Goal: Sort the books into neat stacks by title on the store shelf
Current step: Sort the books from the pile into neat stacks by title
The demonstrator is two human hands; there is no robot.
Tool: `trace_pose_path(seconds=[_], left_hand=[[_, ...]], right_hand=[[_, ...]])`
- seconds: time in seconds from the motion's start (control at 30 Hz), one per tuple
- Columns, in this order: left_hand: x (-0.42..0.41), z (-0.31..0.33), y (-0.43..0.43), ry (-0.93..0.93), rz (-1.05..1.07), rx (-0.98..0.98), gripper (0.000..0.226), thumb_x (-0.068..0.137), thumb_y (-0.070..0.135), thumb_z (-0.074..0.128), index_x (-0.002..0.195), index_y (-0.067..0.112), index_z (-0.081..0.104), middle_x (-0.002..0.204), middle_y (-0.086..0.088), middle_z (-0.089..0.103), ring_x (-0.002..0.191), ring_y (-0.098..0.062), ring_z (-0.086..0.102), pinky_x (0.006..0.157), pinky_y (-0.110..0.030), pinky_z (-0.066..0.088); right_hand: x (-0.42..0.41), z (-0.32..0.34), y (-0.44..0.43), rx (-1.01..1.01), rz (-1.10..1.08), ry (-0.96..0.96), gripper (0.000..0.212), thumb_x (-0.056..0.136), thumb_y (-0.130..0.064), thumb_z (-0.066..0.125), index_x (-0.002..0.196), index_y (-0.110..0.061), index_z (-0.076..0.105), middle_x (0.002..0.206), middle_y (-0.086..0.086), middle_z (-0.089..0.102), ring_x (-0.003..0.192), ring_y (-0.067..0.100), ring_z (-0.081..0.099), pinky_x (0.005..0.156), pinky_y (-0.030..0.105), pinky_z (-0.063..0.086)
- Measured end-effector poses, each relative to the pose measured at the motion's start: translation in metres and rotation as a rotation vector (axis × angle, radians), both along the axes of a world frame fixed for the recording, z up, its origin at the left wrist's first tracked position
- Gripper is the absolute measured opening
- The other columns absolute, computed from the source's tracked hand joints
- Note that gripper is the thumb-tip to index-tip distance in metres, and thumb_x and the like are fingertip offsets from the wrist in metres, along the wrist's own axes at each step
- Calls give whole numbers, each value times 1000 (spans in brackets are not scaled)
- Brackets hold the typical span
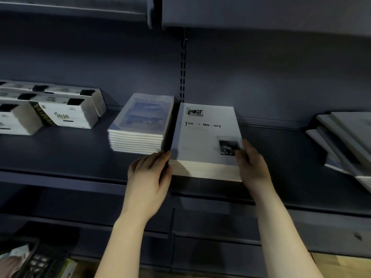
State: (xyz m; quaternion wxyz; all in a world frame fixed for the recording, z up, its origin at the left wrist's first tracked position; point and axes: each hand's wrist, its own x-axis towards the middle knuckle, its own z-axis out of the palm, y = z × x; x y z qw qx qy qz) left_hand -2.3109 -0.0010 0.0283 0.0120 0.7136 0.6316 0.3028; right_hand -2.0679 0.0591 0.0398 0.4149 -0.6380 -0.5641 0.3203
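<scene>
On the shelf [80,155], the left hand [149,177] pressed flat-fingered and the right hand [253,165] pinched the book stack [206,137]; stiff, probably heavy, best gripped by both sides.

Shelf [80,157]: matt dark painted metal. Books [206,137]: smooth paper covers, slight sheen, cream page edges. Boxes [66,115]: printed card.

Dark blue-grey back panel [281,77] fills 12 o'clock. Black slotted upright [183,77] at centre, vertical. Upper shelf [261,13] overhangs at 1 o'clock. Store shelf [60,157] spans 9 to 3 o'clock. Tan floor [341,265] at 5 o'clock. Light dim.
</scene>
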Motion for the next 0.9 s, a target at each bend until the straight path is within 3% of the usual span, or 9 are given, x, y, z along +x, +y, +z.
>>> trace_pose_path(seconds=[0.13, 0.3, 0.63, 0.7, 0.8, 0.9], left_hand=[[3, 0, -1, -14, -2, 0, 46, 92, 35, 36, 134, 21, 49, 132, -2, 56, 119, -21, 51, 103, -44, 35], [5, -1, -4, -22, 7, -5, 50, 92, 37, 35, 138, 21, 45, 132, -2, 55, 117, -21, 51, 101, -44, 36], [12, 1, -1, -60, -4, 2, 52, 91, 39, 35, 139, 23, 44, 139, -2, 47, 125, -21, 46, 102, -40, 32], [14, 3, 0, -56, -9, 5, 52, 91, 39, 35, 139, 24, 44, 141, -2, 46, 125, -23, 46, 103, -41, 32], [21, 8, 3, -19, -11, 18, 49, 90, 38, 36, 136, 23, 48, 140, -2, 47, 124, -24, 46, 101, -40, 31], [33, 11, 6, 16, -26, 17, 47, 91, 39, 36, 131, 20, 54, 138, -1, 51, 126, -24, 45, 102, -42, 32]], right_hand=[[-1, 1, -1, 5, -4, -36, 50, 102, -20, 42, 150, -15, 31, 149, 1, 42, 136, 16, 38, 101, 16, 25], [-11, -6, -3, 54, -83, -4, 48, 103, -19, 38, 150, -14, 31, 152, 4, 39, 139, 18, 36, 110, 23, 27], [-21, -7, -4, 125, -138, -89, 43, 103, -14, 36, 145, -12, 39, 145, 8, 47, 132, 22, 45, 98, 18, 31], [-17, -3, -6, 109, -117, -96, 42, 102, -15, 39, 144, -13, 41, 139, 7, 52, 124, 20, 52, 96, 19, 35], [-7, 2, -6, 101, -97, -100, 36, 100, -17, 47, 136, -15, 50, 113, -2, 62, 91, 4, 56, 74, 8, 39], [9, 9, -7, 114, -84, -114, 27, 99, -20, 51, 125, -16, 58, 110, -4, 63, 87, -2, 54, 67, 4, 39]])
